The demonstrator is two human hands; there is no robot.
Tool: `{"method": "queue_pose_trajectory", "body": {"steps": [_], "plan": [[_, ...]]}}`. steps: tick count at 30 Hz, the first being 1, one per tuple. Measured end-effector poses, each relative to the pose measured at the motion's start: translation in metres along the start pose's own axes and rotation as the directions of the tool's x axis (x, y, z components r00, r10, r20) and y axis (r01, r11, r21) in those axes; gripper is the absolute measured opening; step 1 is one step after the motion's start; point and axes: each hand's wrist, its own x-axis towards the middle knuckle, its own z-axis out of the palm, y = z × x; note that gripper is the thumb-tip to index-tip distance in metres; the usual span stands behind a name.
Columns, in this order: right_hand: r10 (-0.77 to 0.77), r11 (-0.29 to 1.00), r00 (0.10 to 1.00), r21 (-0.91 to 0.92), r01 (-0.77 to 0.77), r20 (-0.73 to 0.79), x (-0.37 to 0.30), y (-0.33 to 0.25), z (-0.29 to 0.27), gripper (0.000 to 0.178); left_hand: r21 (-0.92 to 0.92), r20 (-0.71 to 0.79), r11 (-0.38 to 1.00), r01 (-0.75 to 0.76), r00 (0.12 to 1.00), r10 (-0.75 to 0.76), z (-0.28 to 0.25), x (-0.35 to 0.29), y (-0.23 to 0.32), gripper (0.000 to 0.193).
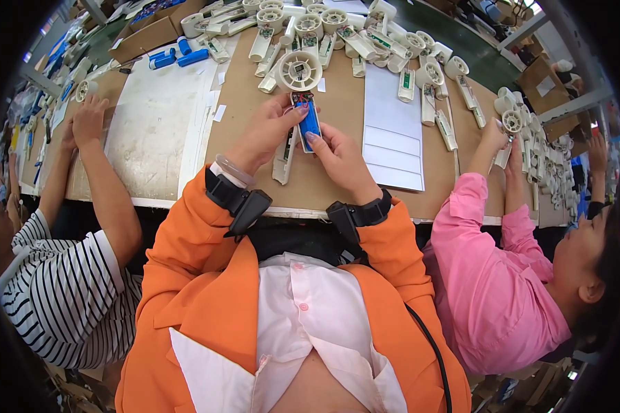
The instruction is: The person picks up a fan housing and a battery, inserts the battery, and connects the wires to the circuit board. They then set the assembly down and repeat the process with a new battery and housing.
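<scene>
I hold a white handheld fan [300, 71] upright over the bench, its round grilled head pointing away from me. Its handle lies open, with a blue battery pack [310, 122] in it and small wires above the pack. My left hand [267, 131] grips the handle from the left, the thumb on the top of the battery. From the right, my right hand [343, 157] holds the handle's lower end, its thumb pressed on the battery's bottom edge. A loose white handle shell [283, 164] lies on the bench just under my left hand.
Beyond my hands is a heap of white fan parts [334, 27], some with green circuit boards. Blue batteries [193, 57] and a cardboard box [145, 33] are at the far left. A white sheet [393, 103] lies to the right. Co-workers in striped and pink shirts work on either side.
</scene>
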Motion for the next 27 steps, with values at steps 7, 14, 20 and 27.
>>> {"method": "queue_pose_trajectory", "body": {"steps": [7, 14, 20, 27], "plan": [[0.025, 0.995, 0.997, -0.092, -0.031, -0.073, 0.003, -0.002, 0.004, 0.027, 0.119, -0.032, 0.993, 0.009, 0.999, -0.005, 0.004, 0.002, 0.002, 0.042], [-0.090, 0.897, 0.993, -0.439, 0.050, -0.071, -0.001, -0.016, 0.009, 0.025, 0.634, -0.148, 0.771, -0.069, 0.967, 0.208, 0.002, -0.009, 0.002, 0.051], [-0.231, 0.922, 0.965, -0.345, 0.176, -0.125, -0.003, -0.010, 0.005, 0.023, 0.796, -0.385, 0.583, 0.163, 0.880, 0.279, -0.100, -0.026, 0.024, 0.053], [-0.248, 0.896, 0.963, -0.402, 0.187, -0.105, -0.002, -0.015, 0.007, 0.021, 0.881, -0.447, 0.337, 0.332, 0.818, 0.362, -0.245, -0.042, 0.044, 0.043]]}}
